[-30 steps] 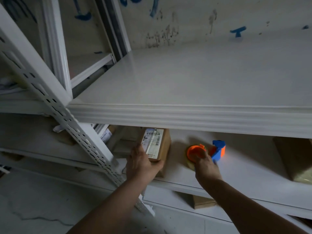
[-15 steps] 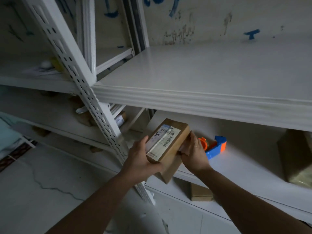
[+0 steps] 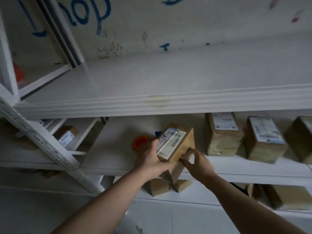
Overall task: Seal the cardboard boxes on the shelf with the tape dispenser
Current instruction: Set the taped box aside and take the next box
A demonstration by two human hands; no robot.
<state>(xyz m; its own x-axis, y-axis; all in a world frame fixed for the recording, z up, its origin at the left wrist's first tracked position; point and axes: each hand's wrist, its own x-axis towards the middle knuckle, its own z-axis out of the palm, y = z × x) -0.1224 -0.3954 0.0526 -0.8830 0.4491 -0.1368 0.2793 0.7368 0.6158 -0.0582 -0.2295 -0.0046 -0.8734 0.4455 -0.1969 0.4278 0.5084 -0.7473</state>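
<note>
I hold a small brown cardboard box (image 3: pixel 177 142) with a white barcode label in front of the middle shelf (image 3: pixel 108 159). My left hand (image 3: pixel 152 159) grips its left side and bottom corner. My right hand (image 3: pixel 197 162) pinches the box's lower right edge with fingers and thumb. The tape dispenser (image 3: pixel 141 142), orange with a blue part, lies on the shelf just behind the box and is partly hidden by it and my left hand.
Three taped, labelled boxes (image 3: pixel 222 134) stand in a row on the same shelf to the right. More small boxes (image 3: pixel 158 186) sit on the shelf below. A perforated white upright (image 3: pixel 42 142) slants across the left. The top shelf (image 3: pixel 152 85) overhangs.
The view has swung right and up, bringing the row of boxes into sight. The box stays in both hands and has moved right, in front of the dispenser; my right hand has slid to its lower edge.
</note>
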